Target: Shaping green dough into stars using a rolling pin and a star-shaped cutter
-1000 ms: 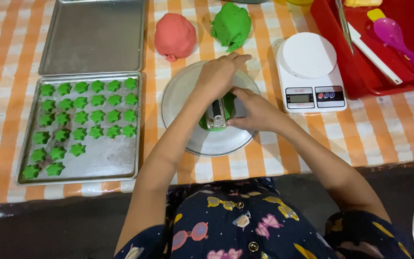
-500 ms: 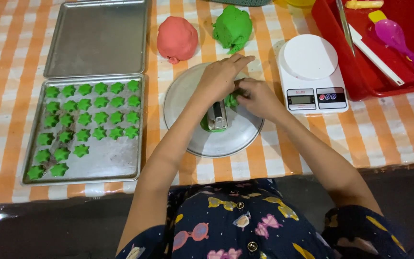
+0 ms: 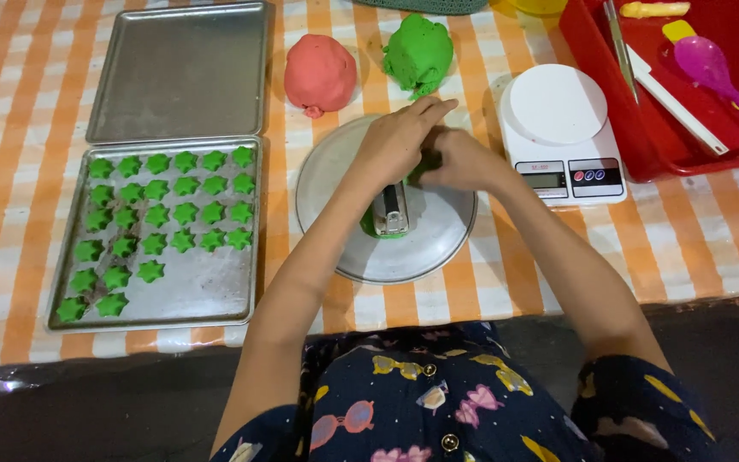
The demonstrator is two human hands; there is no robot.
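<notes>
Green dough [image 3: 425,167] pinched between both hands' grip over round plate [image 3: 438,244].

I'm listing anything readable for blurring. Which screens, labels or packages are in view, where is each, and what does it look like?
Kitchen scale: right of the round metal plate, white, round platform.
Its screen: small grey rectangle on the front.
Its buttons: red and blue dots beside the screen.
No packages or signs visible.
</notes>
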